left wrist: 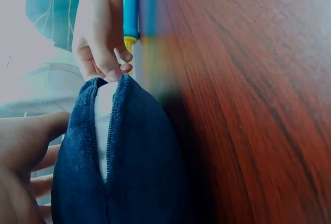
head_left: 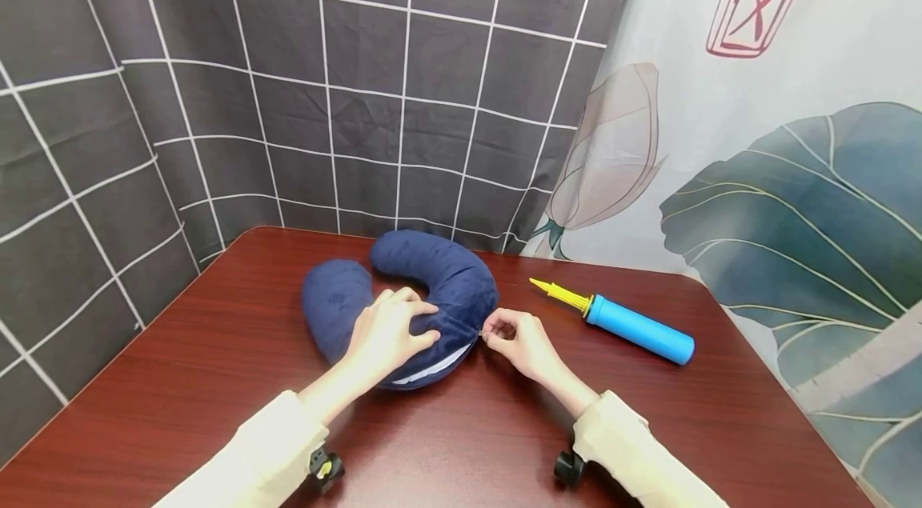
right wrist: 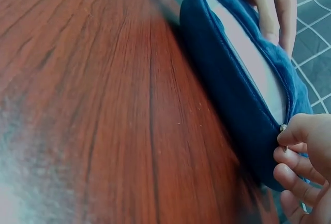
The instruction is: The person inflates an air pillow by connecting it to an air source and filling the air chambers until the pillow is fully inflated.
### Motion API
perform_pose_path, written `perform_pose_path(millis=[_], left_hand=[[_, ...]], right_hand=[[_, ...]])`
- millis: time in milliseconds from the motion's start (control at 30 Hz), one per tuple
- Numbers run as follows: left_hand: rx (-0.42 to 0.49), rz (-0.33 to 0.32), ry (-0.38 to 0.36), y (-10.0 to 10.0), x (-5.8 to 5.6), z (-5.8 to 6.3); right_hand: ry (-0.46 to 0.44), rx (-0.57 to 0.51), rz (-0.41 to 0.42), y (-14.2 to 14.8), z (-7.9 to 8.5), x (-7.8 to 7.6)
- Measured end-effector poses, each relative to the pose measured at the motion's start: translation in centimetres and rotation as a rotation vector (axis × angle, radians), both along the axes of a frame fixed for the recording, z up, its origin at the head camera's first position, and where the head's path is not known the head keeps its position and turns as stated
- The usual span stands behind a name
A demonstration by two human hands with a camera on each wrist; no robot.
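A navy blue U-shaped neck pillow (head_left: 468, 284) lies on the table, its cover partly unzipped along the near curved side. White inner material (right wrist: 253, 58) shows between the two zipper edges. My left hand (head_left: 389, 332) rests on top of the pillow, thumb and fingers spread over the fabric behind the opening. At the opening's right end, my right hand (head_left: 529, 344) pinches the small metal zipper pull (right wrist: 285, 147) between thumb and forefinger. The left wrist view shows the zipper teeth (left wrist: 107, 154) parted and meeting at the near end.
A blue hand pump (head_left: 641, 328) with a yellow nozzle (head_left: 562, 294) lies to the right of the pillow on the reddish-brown wooden table (head_left: 446, 452). Behind the table hang a dark grid-patterned curtain (head_left: 367, 124) and a white cloth with printed leaves (head_left: 814, 196).
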State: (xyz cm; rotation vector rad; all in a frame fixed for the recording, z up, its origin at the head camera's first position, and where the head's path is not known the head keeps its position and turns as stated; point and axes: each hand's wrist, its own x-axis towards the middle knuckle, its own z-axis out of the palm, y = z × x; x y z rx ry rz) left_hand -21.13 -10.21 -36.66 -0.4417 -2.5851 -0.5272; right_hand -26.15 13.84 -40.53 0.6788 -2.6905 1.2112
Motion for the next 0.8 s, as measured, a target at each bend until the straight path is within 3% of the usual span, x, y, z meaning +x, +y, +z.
perform_pose_path(millis=[300, 433, 567, 667, 800], left_hand=[[-0.011, 0.054, 0.01, 1.3, -0.6, 0.3], [-0.016, 0.042, 0.011, 1.7, -1.0, 0.5], [-0.011, -0.053, -0.033, 1.2, -1.4, 0.8], [-0.021, -0.171, -0.06, 0.2, -1.9, 1.0], [-0.083, -0.359, -0.042, -1.2, -2.7, 1.2]], right_hand=[[0.021, -0.01, -0.035, 0.2, 0.2, -1.3], [0.025, -0.01, -0.053, 0.6, 0.2, -1.8], [0.019, 0.002, -0.069, 0.9, 0.4, -2.2], [0.021, 0.005, -0.077, 1.0, 0.5, -2.5], [0.027, 0.007, -0.083, 1.2, 0.4, -2.9]])
